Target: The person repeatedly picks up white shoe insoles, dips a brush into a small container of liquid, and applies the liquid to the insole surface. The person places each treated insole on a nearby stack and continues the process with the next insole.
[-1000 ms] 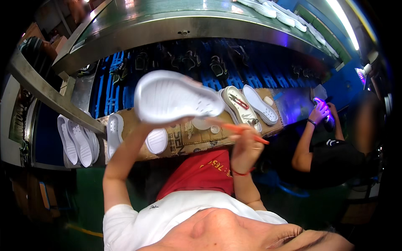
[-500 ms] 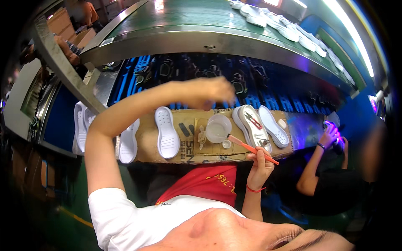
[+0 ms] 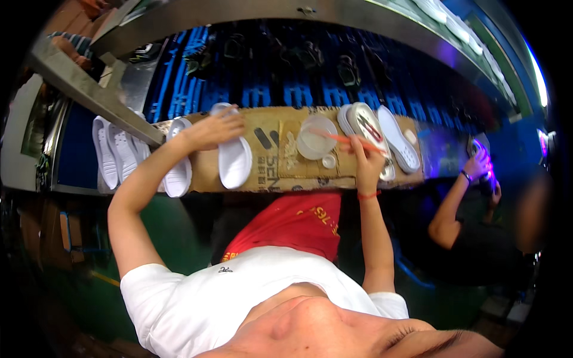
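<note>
My left hand (image 3: 222,128) lies across the upper part of a white shoe sole (image 3: 234,164), its fingers curled over the sole's edges. Between the fingers of my right hand (image 3: 368,158) is an orange-handled brush (image 3: 340,138), its tip end over the inside of a translucent white bowl (image 3: 316,143). A small round white cap (image 3: 329,161) lies beside the bowl. Right of it, a white sole holding a tool with red handles (image 3: 371,125) leans on another sole. One more white sole (image 3: 397,140) lies farther right.
Cardboard (image 3: 262,182) covers the bench. Several white soles (image 3: 122,149) stand at its left, with another sole (image 3: 177,173) nearer my left forearm. A blue-slatted conveyor (image 3: 286,92) runs behind, below a metal-edged upper belt (image 3: 298,12). A metal post (image 3: 95,98) slants at left. A co-worker's hand (image 3: 477,164) is at right.
My left hand has come down from above the conveyor onto the white sole. My right hand has raised the brush so its tip is over the bowl. The view has tilted toward me.
</note>
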Motion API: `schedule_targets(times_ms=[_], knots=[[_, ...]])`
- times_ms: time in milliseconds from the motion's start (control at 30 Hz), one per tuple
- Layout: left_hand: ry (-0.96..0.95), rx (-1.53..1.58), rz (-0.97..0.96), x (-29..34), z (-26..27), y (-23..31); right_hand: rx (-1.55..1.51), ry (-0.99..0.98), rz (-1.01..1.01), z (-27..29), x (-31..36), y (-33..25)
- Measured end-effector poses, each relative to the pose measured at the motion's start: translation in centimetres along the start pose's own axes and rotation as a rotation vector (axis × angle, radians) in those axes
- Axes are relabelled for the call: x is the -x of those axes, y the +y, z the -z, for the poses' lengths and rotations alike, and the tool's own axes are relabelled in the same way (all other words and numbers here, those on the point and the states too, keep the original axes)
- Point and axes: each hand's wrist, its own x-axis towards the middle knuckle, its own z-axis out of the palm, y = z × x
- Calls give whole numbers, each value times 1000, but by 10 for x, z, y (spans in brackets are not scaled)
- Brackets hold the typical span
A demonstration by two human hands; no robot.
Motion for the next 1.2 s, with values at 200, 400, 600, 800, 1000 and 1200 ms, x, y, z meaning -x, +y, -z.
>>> schedule_targets(times_ms=[200,400,600,800,1000,1200], knots=[[-57,745,896,12,81,26,174,-140,18,-2,-33,14],[480,1556,1090,28,30,86,309,-200,-5,-7,-42,9],[631,2203,1067,25,-5,116,325,-216,-22,-6,-45,13],[789,2766,717,6,21,128,202,-210,-144,4,-43,26],[643,2896,711,-3,18,135,-386,-264,-644,27,-50,34],[404,3005,662,-15,25,142,-329,-398,-443,-14,-48,-22]])
